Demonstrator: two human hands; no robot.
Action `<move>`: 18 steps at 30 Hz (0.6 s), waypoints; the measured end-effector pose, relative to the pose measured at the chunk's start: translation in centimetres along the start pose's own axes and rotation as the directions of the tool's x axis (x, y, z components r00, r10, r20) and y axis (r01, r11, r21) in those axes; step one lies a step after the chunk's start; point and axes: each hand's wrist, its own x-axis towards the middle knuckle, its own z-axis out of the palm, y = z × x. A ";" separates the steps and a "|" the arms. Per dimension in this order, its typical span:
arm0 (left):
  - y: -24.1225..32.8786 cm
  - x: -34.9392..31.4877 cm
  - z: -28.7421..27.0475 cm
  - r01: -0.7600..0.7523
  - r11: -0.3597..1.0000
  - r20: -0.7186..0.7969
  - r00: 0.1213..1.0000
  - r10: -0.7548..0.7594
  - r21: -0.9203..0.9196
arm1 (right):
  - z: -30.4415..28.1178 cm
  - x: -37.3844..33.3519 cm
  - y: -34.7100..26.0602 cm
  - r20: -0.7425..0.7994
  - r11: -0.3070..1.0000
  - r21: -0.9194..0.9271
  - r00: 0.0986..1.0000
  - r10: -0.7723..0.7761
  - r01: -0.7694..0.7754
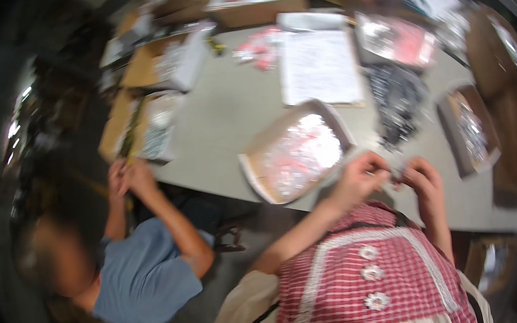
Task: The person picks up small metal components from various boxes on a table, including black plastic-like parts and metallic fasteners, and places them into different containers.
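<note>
My left hand (365, 175) and my right hand (421, 178) meet over the near edge of the table, fingers bent in a pinch. Between the fingertips shows something small, pale and partly see-through (396, 164), too blurred to name. Just left of my left hand stands an open cardboard box (250, 174) holding many small clear plastic packets (300, 156) with pink-red bits. Beyond my hands lies a heap of dark plastic bags (397, 100).
A clipboard with paper (321, 65) lies mid-table, near a bag of red pieces (406, 44). On the right stands a small box of packets (454, 135). At left, a person in a blue shirt (146, 274) has both hands by several open boxes (157, 135).
</note>
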 end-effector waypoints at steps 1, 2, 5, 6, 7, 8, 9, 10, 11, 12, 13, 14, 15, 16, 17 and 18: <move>2.5 -0.1 1.2 0.048 0.998 -0.066 0.997 -0.045 0.045 | 0.2 -0.2 -0.6 -0.014 0.997 0.066 0.999 0.046 -0.045; 2.0 -0.2 1.4 0.066 0.997 -0.116 0.991 -0.070 -0.034 | 0.4 -0.2 -0.5 -0.023 0.994 0.087 0.997 0.074 -0.072; 1.2 0.1 1.4 0.042 0.999 -0.147 0.988 -0.039 0.019 | 0.0 -0.5 -0.2 0.016 0.978 0.162 0.992 0.128 -0.129; 1.1 0.1 1.3 0.046 0.999 -0.153 0.987 -0.046 -0.004 | 0.3 -0.8 -0.8 0.018 0.976 0.138 0.986 0.166 -0.167; 1.1 0.0 1.6 0.041 0.999 -0.162 0.986 -0.040 0.003 | 0.5 -1.1 -1.1 0.022 0.967 0.166 0.981 0.192 -0.193; 1.5 -0.2 1.7 0.032 0.999 -0.177 0.984 -0.029 0.017 | 0.9 -1.3 -1.2 0.034 0.956 0.198 0.976 0.214 -0.217; 1.5 -0.2 1.9 0.031 0.999 -0.185 0.982 -0.025 0.031 | 0.9 -1.4 -0.8 0.055 0.965 0.190 0.983 0.174 -0.182; 1.6 -0.1 2.0 0.041 0.999 -0.171 0.985 -0.034 0.035 | 0.9 -1.3 0.1 0.078 0.973 0.180 0.988 0.135 -0.147; 1.8 -0.2 2.0 0.051 0.998 -0.166 0.985 -0.043 0.044 | 1.0 -1.3 0.5 0.109 0.978 0.174 0.989 0.097 -0.115; 1.8 -0.3 1.9 0.059 0.997 -0.161 0.986 -0.050 0.052 | 0.9 -1.3 0.7 0.104 0.969 0.204 0.988 0.117 -0.137; 1.6 -0.4 1.7 0.071 0.996 -0.156 0.986 -0.062 0.056 | 0.9 -1.1 0.7 0.101 0.959 0.234 0.985 0.137 -0.158; 1.6 -0.5 1.6 0.065 0.996 -0.154 0.987 -0.055 0.061 | 0.9 -1.0 0.7 0.103 0.948 0.263 0.982 0.156 -0.178; 1.6 -0.5 1.5 0.058 0.996 -0.151 0.987 -0.048 0.066 | 0.9 -1.0 0.8 0.097 0.950 0.261 0.984 0.151 -0.171; 1.5 -0.5 1.5 0.052 0.996 -0.149 0.988 -0.041 0.071 | 0.8 -0.9 0.9 0.090 0.952 0.260 0.985 0.146 -0.165; 1.5 -0.5 1.4 0.041 0.994 -0.148 0.989 -0.025 0.103 | 0.8 -0.9 0.9 0.085 0.953 0.258 0.986 0.140 -0.158; 1.4 -0.5 1.4 0.030 0.990 -0.146 0.989 -0.010 0.135 | 0.7 -0.9 1.0 0.099 0.961 0.238 0.988 0.122 -0.142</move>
